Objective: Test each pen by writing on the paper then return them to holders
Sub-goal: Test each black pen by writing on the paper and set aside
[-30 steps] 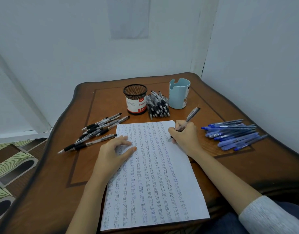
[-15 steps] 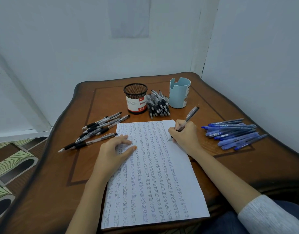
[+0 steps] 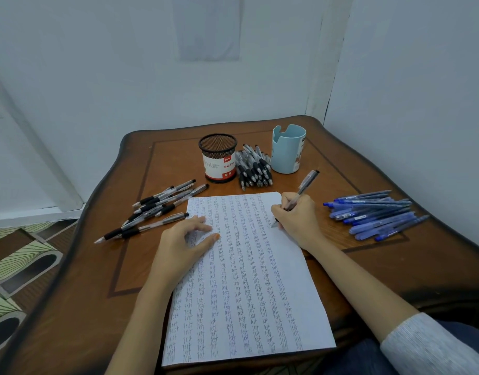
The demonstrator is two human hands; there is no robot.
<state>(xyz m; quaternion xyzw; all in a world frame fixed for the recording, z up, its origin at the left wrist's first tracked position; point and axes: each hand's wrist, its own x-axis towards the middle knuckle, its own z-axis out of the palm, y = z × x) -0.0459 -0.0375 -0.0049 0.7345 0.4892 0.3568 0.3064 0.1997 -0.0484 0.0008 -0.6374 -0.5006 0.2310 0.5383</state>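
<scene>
Gripping pen (image 3: 304, 186) in curled right hand (image 3: 297, 220), tip on top-right margin of paper (image 3: 246, 280) | pinning paper with spread left hand (image 3: 184, 242) | barely shifted over last second: mid-test, return pending.

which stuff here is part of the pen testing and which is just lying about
Job: pen in the right hand; paper under the left hand; black pens left of it; black pens between the holders; blue pens; black mesh holder; light blue holder.
Lying about: sheet on the wall; patterned floor tiles.
</scene>
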